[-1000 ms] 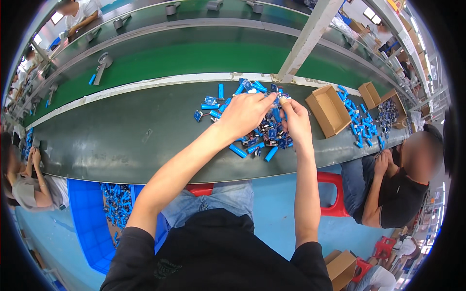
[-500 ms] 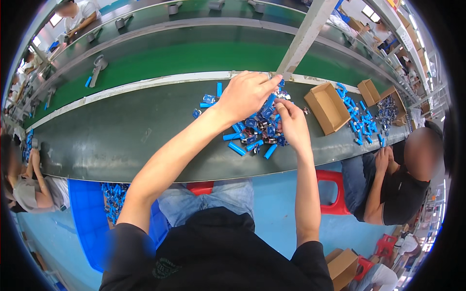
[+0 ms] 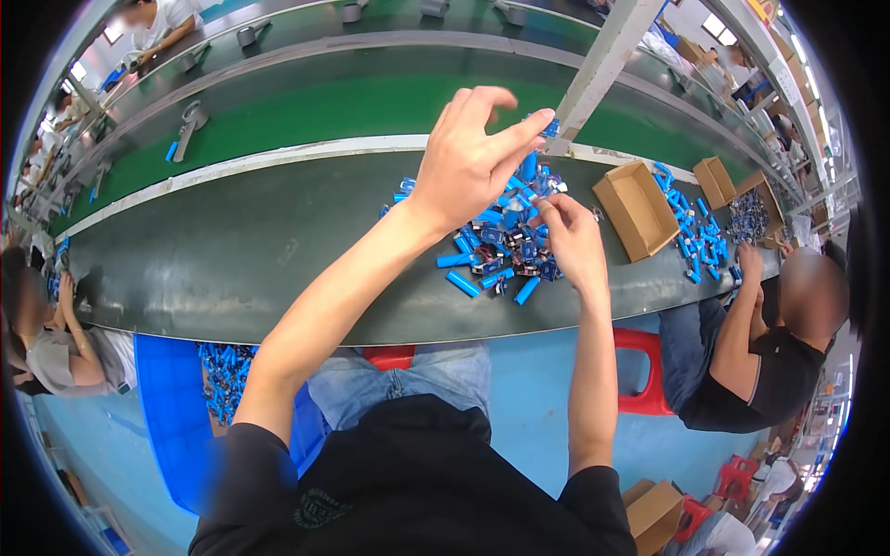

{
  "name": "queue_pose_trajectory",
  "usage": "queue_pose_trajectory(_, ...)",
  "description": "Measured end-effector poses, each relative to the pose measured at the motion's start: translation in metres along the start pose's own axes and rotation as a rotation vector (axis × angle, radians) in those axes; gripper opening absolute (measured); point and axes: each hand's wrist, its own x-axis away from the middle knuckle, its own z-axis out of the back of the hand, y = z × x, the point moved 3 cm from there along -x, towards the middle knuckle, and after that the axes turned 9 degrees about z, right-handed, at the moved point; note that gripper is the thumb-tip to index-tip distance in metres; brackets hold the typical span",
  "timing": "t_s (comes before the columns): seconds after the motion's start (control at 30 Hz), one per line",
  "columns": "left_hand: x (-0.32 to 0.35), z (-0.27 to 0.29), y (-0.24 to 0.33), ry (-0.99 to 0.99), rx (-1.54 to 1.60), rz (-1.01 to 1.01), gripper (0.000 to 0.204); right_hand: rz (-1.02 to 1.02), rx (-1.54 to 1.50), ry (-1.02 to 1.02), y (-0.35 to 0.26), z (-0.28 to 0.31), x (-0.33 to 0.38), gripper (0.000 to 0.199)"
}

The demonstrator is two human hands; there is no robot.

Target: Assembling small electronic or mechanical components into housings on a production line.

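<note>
Over the back of the pile my left hand [image 3: 471, 157] is raised, palm down, some fingers spread. Its thumb and forefinger close at a small blue piece [image 3: 553, 128], mostly hidden by the fingertips. Lower and to the right, my right hand [image 3: 573, 233] pinches the end of a blue cylindrical battery cell [image 3: 523, 191]. Beneath both hands lies a heap of blue cells [image 3: 491, 243] with small blue circuit boards and wires tangled among them. Several loose cells [image 3: 464, 284] lie along the heap's near edge.
The dark green worktop [image 3: 232, 250] has an open cardboard box [image 3: 640, 208] right of the heap. Beyond are more blue cells [image 3: 700, 241] and a person [image 3: 769, 371]. A metal post [image 3: 603, 74] rises behind my hands. A blue bin [image 3: 167, 417] stands at lower left.
My left hand has lifted up and away from my right hand, its fingers spreading. My right hand has stayed over the heap. The person at right has moved an arm forward.
</note>
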Motion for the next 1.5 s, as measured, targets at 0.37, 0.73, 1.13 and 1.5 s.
queue_pose_trajectory(0.37, 0.002, -0.001, -0.009, -0.097, 0.125, 0.142, 0.026, 0.354, -0.376, 0.091, -0.013, -0.025, -0.007, 0.044)
queue_pose_trajectory(0.73, -0.009, 0.005, -0.025, -0.148, 0.312, 0.514, 0.025, 0.554, -0.198, 0.176, -0.038, -0.015, -0.014, 0.028)
queue_pose_trajectory(1.13, 0.004, 0.008, -0.038, -0.285, 0.304, 0.749, 0.024, 0.381, -0.82, 0.268, -0.017, 0.005, -0.025, 0.024)
queue_pose_trajectory(1.5, 0.01, 0.016, -0.024, -0.408, 0.397, 0.537, 0.024, 0.086, -1.067, 0.091, -0.022, 0.0, -0.026, 0.023)
